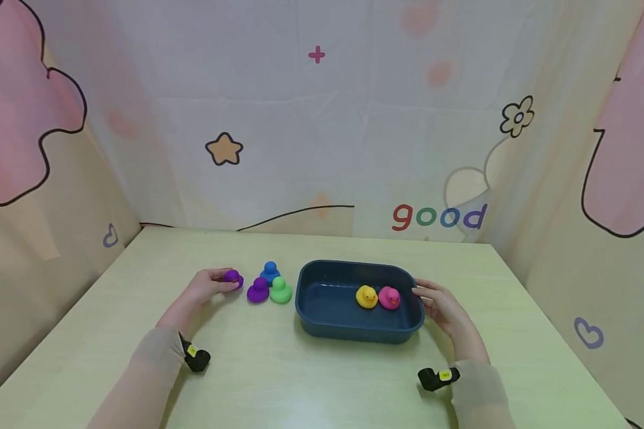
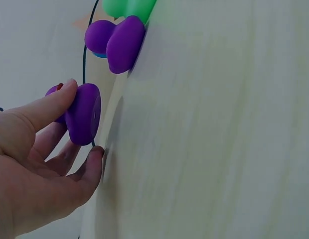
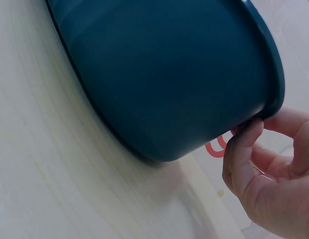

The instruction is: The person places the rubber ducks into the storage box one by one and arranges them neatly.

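My left hand (image 1: 206, 286) pinches a purple rubber duck (image 2: 83, 114) between thumb and fingers, at the left of the table. Just right of it, close together, are a second purple duck (image 1: 257, 291), a green duck (image 1: 281, 291) and a blue duck (image 1: 270, 273). A dark blue plastic basin (image 1: 349, 331) stands right of these. Inside, toward its right side, a yellow duck (image 1: 367, 297) and a pink duck (image 1: 389, 298) sit side by side. My right hand (image 1: 444, 307) grips the basin's right end by the rim, as the right wrist view shows.
Everything stands on a pale wood-grain table (image 1: 279, 381). A printed cloth backdrop (image 1: 322, 131) rises behind the table and along both sides. Each wrist wears a small black camera, one of them by the left sleeve (image 1: 158, 357).
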